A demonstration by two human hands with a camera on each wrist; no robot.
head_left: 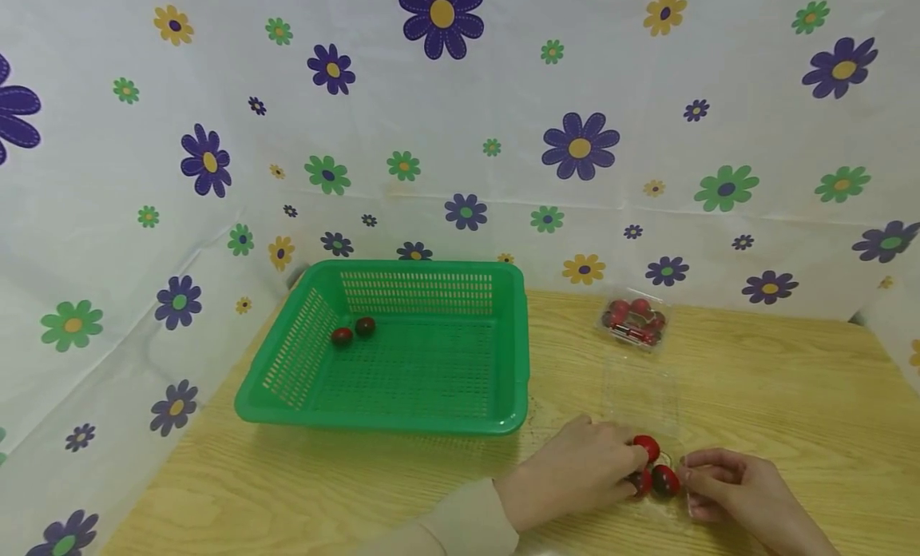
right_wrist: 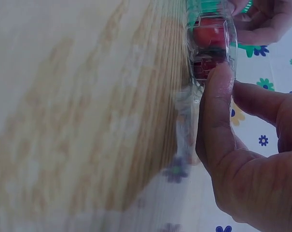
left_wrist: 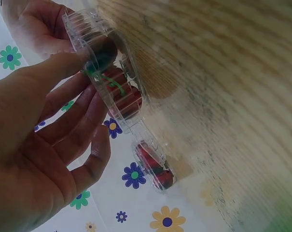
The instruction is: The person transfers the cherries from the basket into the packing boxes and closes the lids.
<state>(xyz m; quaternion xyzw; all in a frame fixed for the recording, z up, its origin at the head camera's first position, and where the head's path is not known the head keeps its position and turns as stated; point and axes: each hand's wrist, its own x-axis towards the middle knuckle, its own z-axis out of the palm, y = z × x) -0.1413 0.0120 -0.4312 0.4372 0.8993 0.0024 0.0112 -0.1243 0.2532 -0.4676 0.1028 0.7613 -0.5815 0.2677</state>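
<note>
A clear plastic box with a hinged lid lies unfolded on the table at the front right. Several small, round, dark red fruits sit in it; one shows a green stem in the left wrist view. From the left my left hand reaches into the box, thumb and fingers pinching a dark red fruit partly covered by them. My right hand grips the box's right side, its thumb against the clear wall in the right wrist view.
A green plastic basket stands left of centre, with two dark red fruits in its far left corner. Behind the open box, a second clear box full of red fruits stands near the flowered backdrop. The table is wood-patterned.
</note>
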